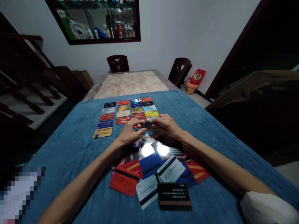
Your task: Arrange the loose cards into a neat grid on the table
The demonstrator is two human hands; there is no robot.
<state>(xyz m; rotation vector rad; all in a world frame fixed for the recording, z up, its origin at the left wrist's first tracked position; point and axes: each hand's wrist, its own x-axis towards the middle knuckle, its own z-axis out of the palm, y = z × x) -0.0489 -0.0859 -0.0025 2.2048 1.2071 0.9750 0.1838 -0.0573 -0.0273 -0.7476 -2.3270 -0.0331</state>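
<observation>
Between my two hands, above the loose pile, a dark card (147, 125) is held tilted. My left hand (131, 130) pinches its left edge between thumb and fingers. My right hand (168, 126) has its fingers closed at the card's right side. Below my hands lies a heap of overlapping cards, among them a red card (125, 180), a black card (174, 196), a white card (171, 169) and a blue card (149, 164). Beyond my hands, several cards lie in columns, with a yellow card (103, 133) nearest on the left. My hands hide part of the right columns.
A blue cloth (70, 149) covers the near part of the table; the patterned tabletop (130, 81) shows beyond it. Dark chairs (118, 63) stand at the far end. A pixelated patch (18, 196) covers the lower left. A red bag (198, 77) sits on the floor at right.
</observation>
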